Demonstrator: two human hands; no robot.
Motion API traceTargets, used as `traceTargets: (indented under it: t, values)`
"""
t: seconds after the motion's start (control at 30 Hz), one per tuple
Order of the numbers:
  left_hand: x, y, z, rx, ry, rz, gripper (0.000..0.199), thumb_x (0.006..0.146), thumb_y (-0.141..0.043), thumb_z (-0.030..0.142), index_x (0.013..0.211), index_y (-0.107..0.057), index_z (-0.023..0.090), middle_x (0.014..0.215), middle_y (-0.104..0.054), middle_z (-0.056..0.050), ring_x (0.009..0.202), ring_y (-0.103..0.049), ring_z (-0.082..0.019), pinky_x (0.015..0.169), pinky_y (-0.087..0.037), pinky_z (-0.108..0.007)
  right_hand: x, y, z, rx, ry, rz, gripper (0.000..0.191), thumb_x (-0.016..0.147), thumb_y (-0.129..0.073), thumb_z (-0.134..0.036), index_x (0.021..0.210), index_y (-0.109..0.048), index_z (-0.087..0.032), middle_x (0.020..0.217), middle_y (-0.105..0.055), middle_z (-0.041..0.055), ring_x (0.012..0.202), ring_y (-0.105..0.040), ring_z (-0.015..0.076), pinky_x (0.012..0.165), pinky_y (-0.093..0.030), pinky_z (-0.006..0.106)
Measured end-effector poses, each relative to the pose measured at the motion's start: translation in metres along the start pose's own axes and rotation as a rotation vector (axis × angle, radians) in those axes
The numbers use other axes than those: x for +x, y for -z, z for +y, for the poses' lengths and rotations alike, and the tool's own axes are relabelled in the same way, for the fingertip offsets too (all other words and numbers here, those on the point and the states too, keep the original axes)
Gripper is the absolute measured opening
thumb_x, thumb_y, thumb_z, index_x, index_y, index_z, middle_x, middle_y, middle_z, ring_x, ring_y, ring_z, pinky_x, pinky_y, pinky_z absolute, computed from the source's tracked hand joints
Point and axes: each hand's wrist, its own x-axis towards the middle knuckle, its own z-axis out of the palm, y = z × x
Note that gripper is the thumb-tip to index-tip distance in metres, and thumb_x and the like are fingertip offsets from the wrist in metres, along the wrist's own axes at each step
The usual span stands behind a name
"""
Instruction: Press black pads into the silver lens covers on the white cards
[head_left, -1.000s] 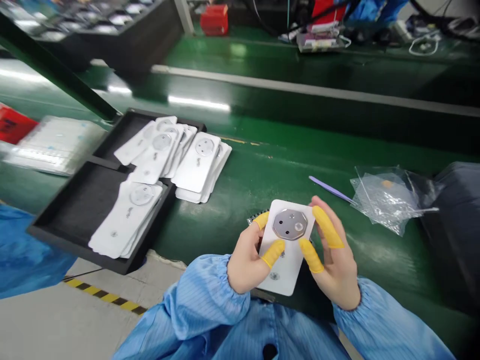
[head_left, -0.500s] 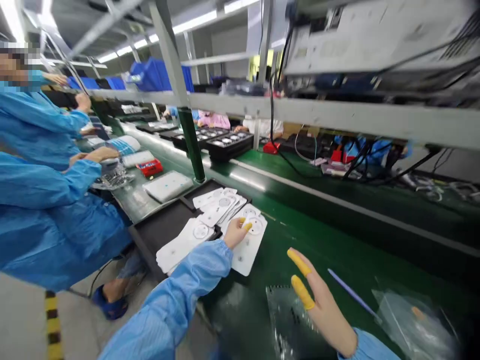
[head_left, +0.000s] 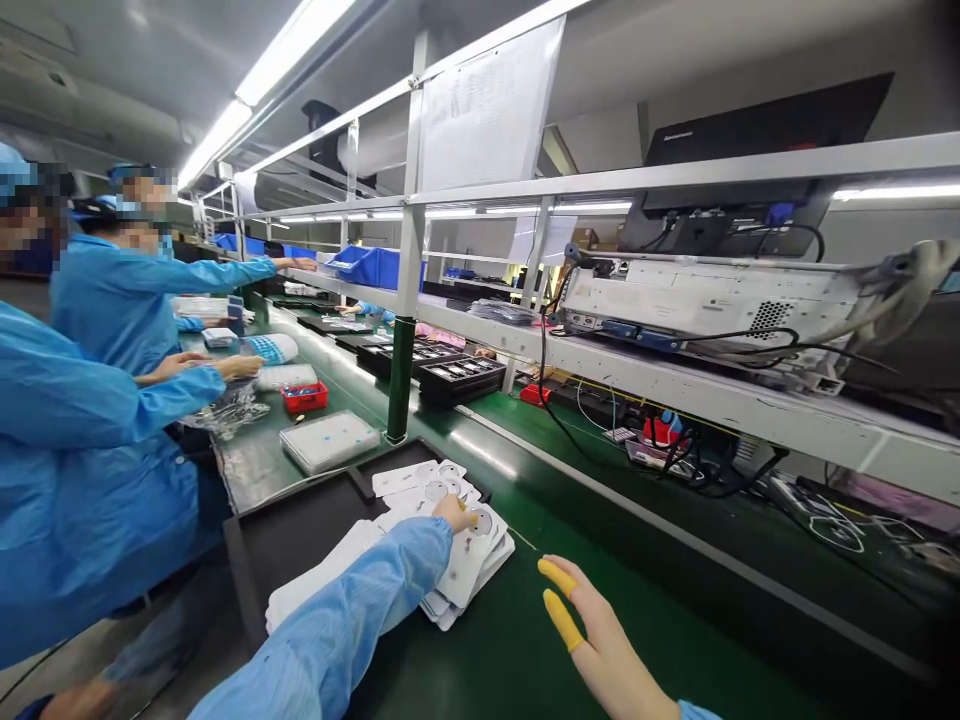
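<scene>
My left hand [head_left: 453,514], a yellow cot showing on a fingertip, is closed at the upper edge of a flat white panel [head_left: 466,568] with a round dial-like mark. This panel lies over a fanned pile of similar white panels [head_left: 405,481], partly on a black tray [head_left: 300,528]. More white panels [head_left: 322,570] lie in the tray, partly hidden under my blue sleeve. To the right, my right hand [head_left: 600,640] hovers above the green bench with nothing in it, its thumb and forefinger in yellow cots and held apart.
A green post [head_left: 401,380] rises behind the tray. Left of it are a wrapped white stack [head_left: 330,441] and a red bin [head_left: 305,396]. Co-workers in blue stand at left; one co-worker's hands [head_left: 240,366] handle something. Overhead runs a metal shelf [head_left: 675,375] with hanging cables.
My view has tilted upward, so the clear bags and purple stick have left it. My left hand has shifted over the pile with the panel. My right hand stays open.
</scene>
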Motion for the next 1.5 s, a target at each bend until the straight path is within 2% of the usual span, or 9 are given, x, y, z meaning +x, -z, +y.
traceTargets:
  t: [0.17,0.4,0.53,0.7,1.0,1.1,1.23,1.33,1.5]
  values:
    - [0.01,-0.007,-0.001,0.011,-0.045,-0.085,0.034,0.09,-0.057,0.032,0.119,-0.055,0.016,0.119,-0.058,-0.009,0.102,-0.06,-0.022,0.085,-0.053,-0.043,0.075,0.035,-0.032,-0.221,0.354,0.078,0.033,0.09,-0.046,-0.027,0.12,-0.059,-0.017,0.118,-0.065,0.0116,0.108,-0.064,0.0199,0.092,-0.054,0.036]
    - [-0.01,-0.024,0.007,-0.028,-0.238,-0.025,0.03,0.086,-0.06,0.029,0.113,-0.06,0.015,0.123,-0.057,-0.014,0.116,-0.053,-0.027,0.101,-0.041,-0.048,0.301,0.124,-0.125,-0.423,0.284,0.265,0.034,0.092,-0.044,-0.027,0.119,-0.057,-0.009,0.122,-0.06,0.0157,0.115,-0.056,0.0259,0.103,-0.041,0.043]
    - [-0.042,-0.03,0.019,-0.097,-0.328,0.014,0.046,0.084,-0.055,0.028,0.125,-0.056,0.008,0.131,-0.051,-0.021,0.126,-0.046,-0.03,0.109,-0.036,-0.037,0.404,0.125,-0.154,-0.474,0.098,0.351,0.038,0.09,-0.055,-0.036,0.121,-0.054,-0.014,0.126,-0.055,0.0118,0.116,-0.053,0.0247,0.099,-0.042,0.049]
    - [-0.069,-0.021,0.016,-0.324,-0.378,0.047,0.04,0.083,-0.05,0.028,0.117,-0.062,0.011,0.125,-0.056,-0.018,0.118,-0.053,-0.029,0.105,-0.042,-0.039,0.437,0.109,-0.139,-0.453,-0.001,0.346,0.028,0.087,-0.06,-0.034,0.105,-0.06,-0.013,0.108,-0.062,0.0072,0.097,-0.061,0.0182,0.087,-0.05,0.04]
    - [-0.056,0.02,0.022,-0.562,-0.342,0.103,0.036,0.082,-0.055,0.028,0.116,-0.061,0.016,0.119,-0.062,-0.015,0.114,-0.056,-0.03,0.1,-0.043,-0.049,0.398,0.139,-0.176,-0.239,0.14,0.709,0.041,0.097,-0.028,-0.03,0.115,-0.056,-0.006,0.114,-0.061,0.0164,0.102,-0.058,0.0214,0.079,-0.047,0.03]
    - [-0.057,0.048,0.033,-0.966,-0.341,-0.015,0.059,0.078,-0.066,0.042,0.13,-0.048,0.02,0.129,-0.057,-0.016,0.117,-0.055,-0.029,0.095,-0.047,-0.045,0.319,0.119,-0.184,0.161,0.246,0.534,0.039,0.094,-0.039,-0.045,0.098,-0.061,-0.014,0.088,-0.064,0.0074,0.071,-0.061,0.0135,0.059,-0.048,0.025]
    - [-0.08,0.084,0.041,-1.566,-0.381,-0.25,0.067,0.073,-0.066,0.06,0.126,-0.05,0.022,0.133,-0.056,-0.013,0.114,-0.06,-0.027,0.087,-0.053,-0.038,0.184,0.082,-0.163,0.388,0.084,0.147,0.041,0.08,-0.06,-0.057,0.082,-0.064,-0.016,0.069,-0.062,0.0015,0.054,-0.055,0.0105,0.045,-0.045,0.022]
    - [-0.106,0.086,0.043,-1.58,-0.217,-0.132,0.051,0.066,-0.079,0.044,0.106,-0.062,0.018,0.097,-0.073,-0.006,0.082,-0.071,-0.018,0.067,-0.057,-0.026,0.104,0.068,-0.139,0.55,-0.094,0.024,0.041,0.078,-0.062,-0.058,0.079,-0.064,-0.017,0.064,-0.063,0.0007,0.053,-0.059,0.0121,0.049,-0.051,0.025]
    - [-0.154,0.051,0.037,-1.334,-0.084,0.011,0.038,0.062,-0.083,0.032,0.093,-0.07,0.014,0.074,-0.075,-0.002,0.065,-0.07,-0.015,0.063,-0.057,-0.021,0.016,0.059,-0.103,0.835,-0.352,0.155,0.053,0.073,-0.063,-0.063,0.105,-0.065,-0.021,0.078,-0.071,0.0054,0.069,-0.069,0.0176,0.059,-0.058,0.029]
